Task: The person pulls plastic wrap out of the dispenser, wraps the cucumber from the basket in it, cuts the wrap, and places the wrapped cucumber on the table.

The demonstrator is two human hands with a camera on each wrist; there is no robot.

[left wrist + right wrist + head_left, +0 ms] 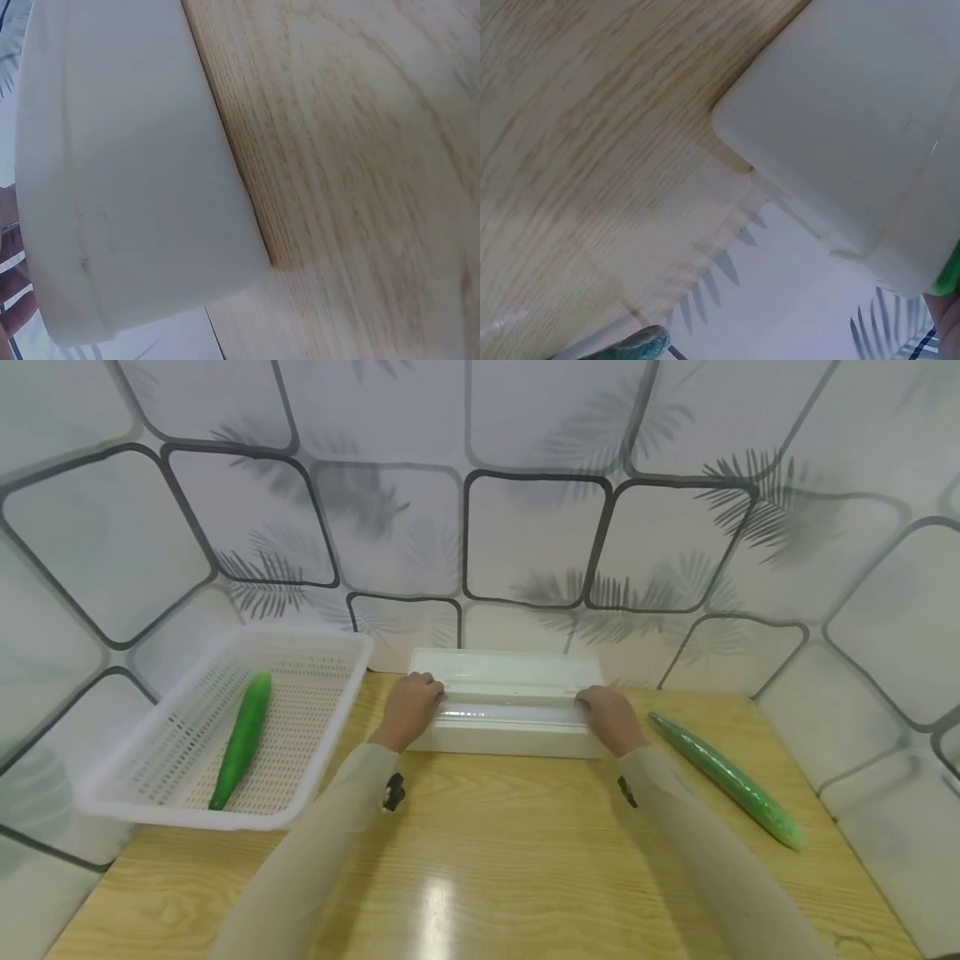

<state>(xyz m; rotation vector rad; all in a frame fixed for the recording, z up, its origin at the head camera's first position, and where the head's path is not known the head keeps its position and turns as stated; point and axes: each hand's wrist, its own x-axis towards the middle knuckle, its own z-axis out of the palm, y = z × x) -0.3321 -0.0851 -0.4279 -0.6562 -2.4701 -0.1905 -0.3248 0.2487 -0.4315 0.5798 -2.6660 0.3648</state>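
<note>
A long white box (510,742) with its lid (510,667) tilted back lies near the wall, and shiny clear film (510,713) shows inside. At its left end my left hand (408,706) grips it with curled fingers; in the left wrist view fingers (16,289) show past the box's side (142,165). My right hand (611,718) grips the right end, fingertips bent over near the lid's lower edge. In the right wrist view the box's corner (840,142) hides most of this hand, and a small green piece (949,274) shows beside a finger (945,319).
To the left stands a white perforated basket (330,747) with a bare green cucumber (242,739) in it. A cucumber in clear film (727,781) lies on the wooden table (510,860) at the right. Patterned walls (536,543) close in the back and both sides.
</note>
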